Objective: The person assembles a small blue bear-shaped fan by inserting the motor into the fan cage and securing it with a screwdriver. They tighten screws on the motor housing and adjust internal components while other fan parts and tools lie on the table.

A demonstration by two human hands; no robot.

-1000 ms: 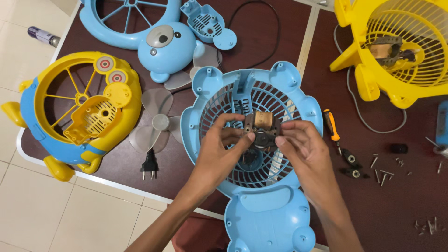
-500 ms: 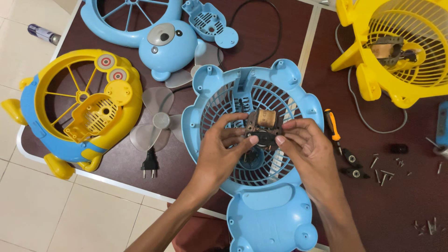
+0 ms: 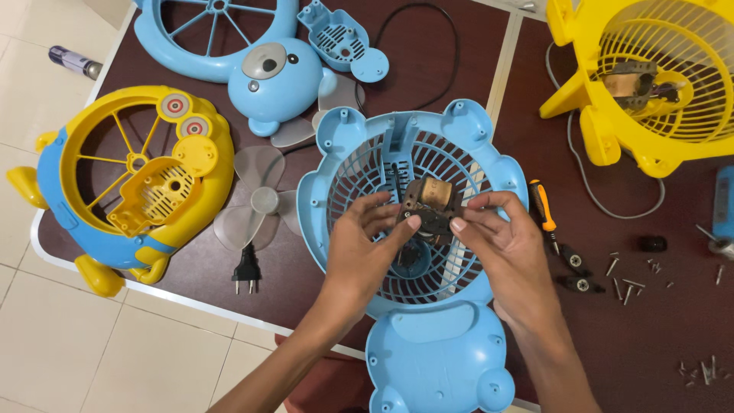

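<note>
Left hand (image 3: 367, 245) and right hand (image 3: 501, 241): you've got both pinching the small fan motor (image 3: 430, 205), fingertips closed on it from 9 and 3 o'clock. Motor sits at the hub of the blue fan grille (image 3: 359, 180), dead centre of the view, copper winding facing up. Grille lies flat on the dark bench (image 3: 459, 61), its blue base (image 3: 432, 359) toward you at 6 o'clock. Orange-handled screwdriver (image 3: 541, 206) just beside the grille at 3 o'clock, loose screws (image 3: 623, 275) scattered beyond it. Clear fan blade (image 3: 260, 200) and black plug (image 3: 246, 271) at 9 o'clock. Yellow-and-blue fan housing (image 3: 130, 183) further out at 9. Blue bear-shaped front cover (image 3: 267, 73) at 11 o'clock. Yellow fan (image 3: 650, 84) at 2 o'clock, well apart.
</note>
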